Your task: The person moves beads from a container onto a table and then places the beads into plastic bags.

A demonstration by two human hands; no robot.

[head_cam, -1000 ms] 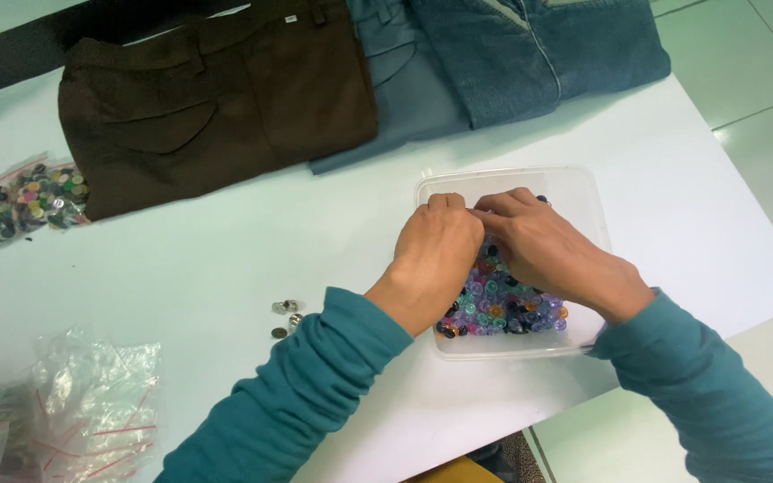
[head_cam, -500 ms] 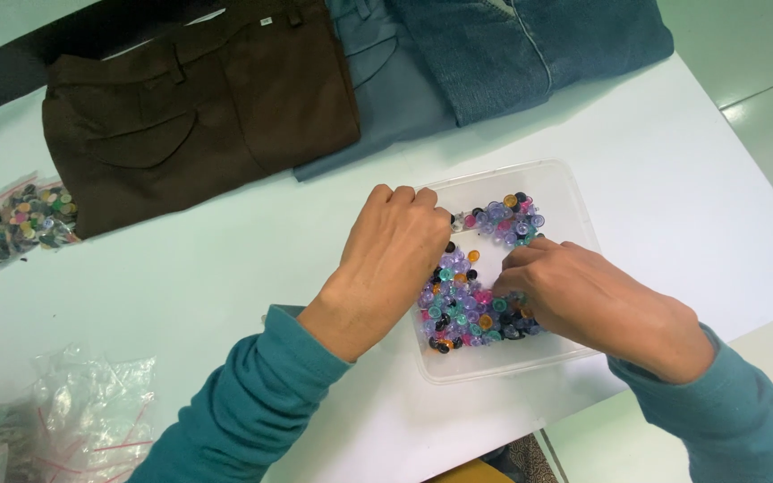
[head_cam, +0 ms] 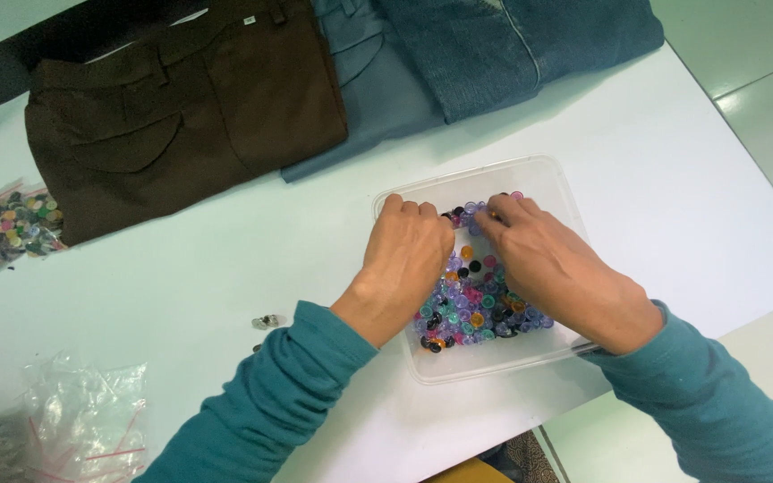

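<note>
Both hands sit inside the clear plastic tray (head_cam: 555,179) on the white table (head_cam: 225,268), over a heap of small coloured buttons (head_cam: 476,309) — purple, teal, pink, orange and black. The left hand (head_cam: 404,264) lies palm down on the tray's left side with its fingers curled together at the far end; half a second ago it lay flatter and more to the left rim. The right hand (head_cam: 552,264) has moved up from the tray's near right part, and its fingertips now meet those of the left hand at the far edge of the heap. Whether either hand pinches a button cannot be told, since the fingertips hide what lies under them. The buttons lie mostly in the near half of the tray (a few stragglers at the far end). Beyond the tray lie folded brown trousers (head_cam: 181,107) and blue jeans (head_cam: 512,45) — and at the left edge a bag of mixed buttons (head_cam: 6,228).
</note>
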